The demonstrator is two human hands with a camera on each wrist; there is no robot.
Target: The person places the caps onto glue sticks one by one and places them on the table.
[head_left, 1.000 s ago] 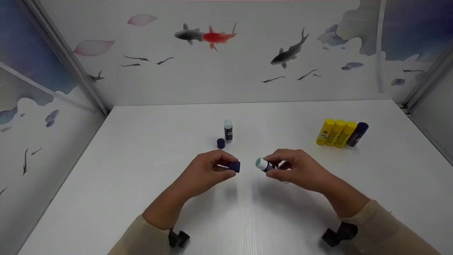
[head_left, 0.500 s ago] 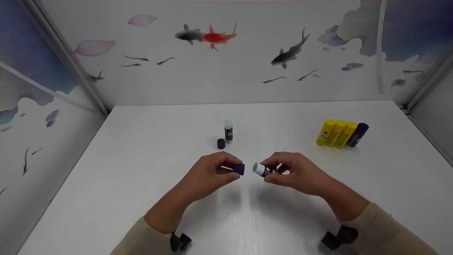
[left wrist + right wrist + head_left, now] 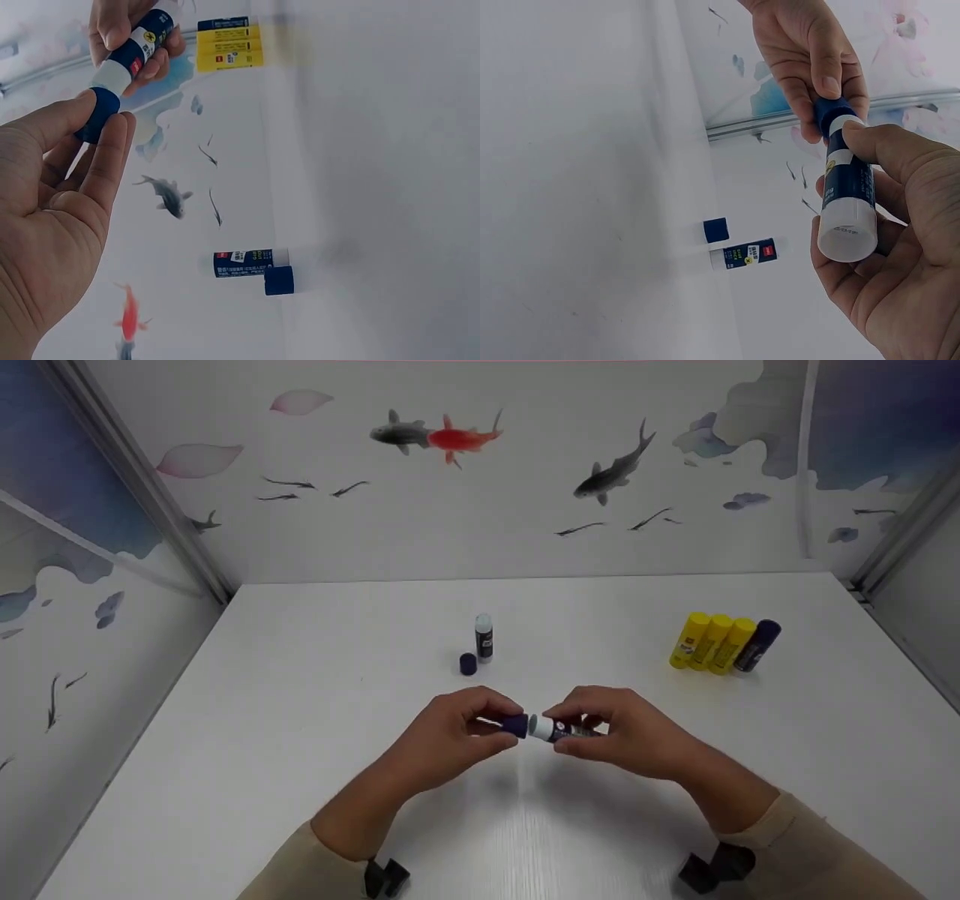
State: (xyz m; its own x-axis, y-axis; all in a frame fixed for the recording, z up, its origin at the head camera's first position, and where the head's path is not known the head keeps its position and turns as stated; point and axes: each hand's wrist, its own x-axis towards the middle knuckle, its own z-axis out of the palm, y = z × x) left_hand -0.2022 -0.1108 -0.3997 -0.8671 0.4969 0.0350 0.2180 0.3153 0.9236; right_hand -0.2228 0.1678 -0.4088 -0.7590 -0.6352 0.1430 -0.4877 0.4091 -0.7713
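Note:
My left hand (image 3: 457, 739) pinches a dark blue cap (image 3: 514, 725) between thumb and fingers, its mouth facing right. Opposite it, my right hand (image 3: 619, 731) grips an uncapped glue stick (image 3: 559, 729), tilted over the table with its pale end toward the cap. In the left wrist view the cap (image 3: 100, 114) sits right at the white end of the glue stick (image 3: 135, 56). From the right wrist, the glue stick's white base (image 3: 847, 231) faces the camera. Beyond the hands stands another uncapped glue stick (image 3: 484, 639), its blue cap (image 3: 468, 664) beside it on the table.
Three yellow glue sticks (image 3: 711, 643) and a dark blue capped one (image 3: 757, 646) stand in a row at the right back of the white table (image 3: 337, 637). Printed panels with fish (image 3: 461, 439) enclose the table at the back and left.
Both hands have come down slightly nearer me. The cap has moved right to the glue stick's pale end, and the gap between them has closed to almost nothing.

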